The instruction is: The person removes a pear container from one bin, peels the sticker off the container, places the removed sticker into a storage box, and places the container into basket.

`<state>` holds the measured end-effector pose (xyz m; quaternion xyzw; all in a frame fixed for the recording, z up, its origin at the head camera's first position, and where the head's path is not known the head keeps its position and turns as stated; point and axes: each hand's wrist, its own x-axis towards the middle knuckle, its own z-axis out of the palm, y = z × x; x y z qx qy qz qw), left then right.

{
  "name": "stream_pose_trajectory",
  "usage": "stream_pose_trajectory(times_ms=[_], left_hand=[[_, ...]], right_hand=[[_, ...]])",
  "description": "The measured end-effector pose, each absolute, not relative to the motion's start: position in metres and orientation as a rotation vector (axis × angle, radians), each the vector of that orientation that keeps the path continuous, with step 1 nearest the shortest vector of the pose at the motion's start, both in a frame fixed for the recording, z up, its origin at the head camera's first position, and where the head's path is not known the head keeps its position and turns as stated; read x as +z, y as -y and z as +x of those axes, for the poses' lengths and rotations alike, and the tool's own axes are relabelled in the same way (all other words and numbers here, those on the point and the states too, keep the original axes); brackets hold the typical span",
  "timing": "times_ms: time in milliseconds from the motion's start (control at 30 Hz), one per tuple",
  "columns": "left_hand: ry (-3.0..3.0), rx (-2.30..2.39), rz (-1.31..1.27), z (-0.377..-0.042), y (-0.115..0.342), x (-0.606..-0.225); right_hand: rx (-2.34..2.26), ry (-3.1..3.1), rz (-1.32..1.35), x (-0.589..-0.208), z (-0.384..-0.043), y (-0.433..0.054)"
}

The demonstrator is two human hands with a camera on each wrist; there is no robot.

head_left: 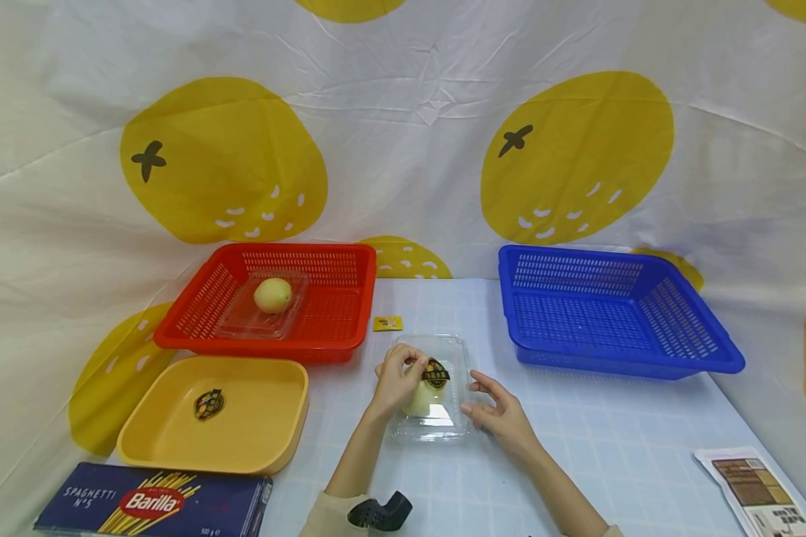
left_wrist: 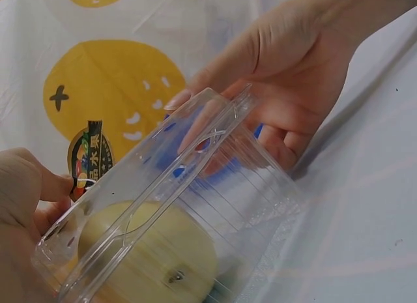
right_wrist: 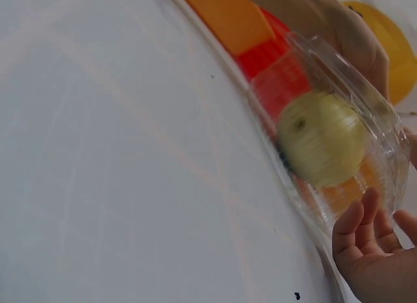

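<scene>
A clear plastic clamshell box with its lid down stands on the table, and a pale yellow-green round fruit lies inside it. Between thumb and fingertips my left hand pinches a black and gold oval sticker at its edge, close over the lid. In the left wrist view the sticker stands upright beside the lid's top face. My right hand is at the box's right side, its thumb and loosely bent fingers right at the rim.
Back left, a red basket contains another clear box with a fruit. A yellow tray holds a similar sticker. A spaghetti box, a blue basket, a small yellow packet and a pouch lie around.
</scene>
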<state>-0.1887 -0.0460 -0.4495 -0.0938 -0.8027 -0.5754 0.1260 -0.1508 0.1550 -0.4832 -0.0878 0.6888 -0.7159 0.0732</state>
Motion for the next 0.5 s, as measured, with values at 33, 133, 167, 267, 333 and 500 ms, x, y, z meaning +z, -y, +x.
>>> stream_pose_trajectory(times_ms=[33,133,167,267,333,500], left_hand=[[2.333,-1.681,-0.273,-0.189,0.046,-0.45],[2.321,-1.702,-0.273,-0.188,0.047,-0.449],[2.319,-1.704,-0.274,-0.188,0.047,-0.448],[2.315,-1.72,-0.27,-0.188,0.047,-0.447],[2.321,-1.734,-0.263,-0.188,0.047,-0.447],[2.302,-1.888,-0.212,-0.186,0.05,-0.439]], right_hand=[[-2.151,-2.066,-0.264,-0.483,-0.151,-0.155],[-2.154,-2.063,-0.269,-0.483,-0.151,-0.155],[-2.154,-2.062,-0.269,-0.483,-0.151,-0.155],[-2.155,-2.058,-0.268,-0.483,-0.151,-0.155],[-2.154,-2.055,-0.264,-0.483,-0.151,-0.155],[-2.143,-2.052,-0.242,-0.481,-0.15,-0.155]])
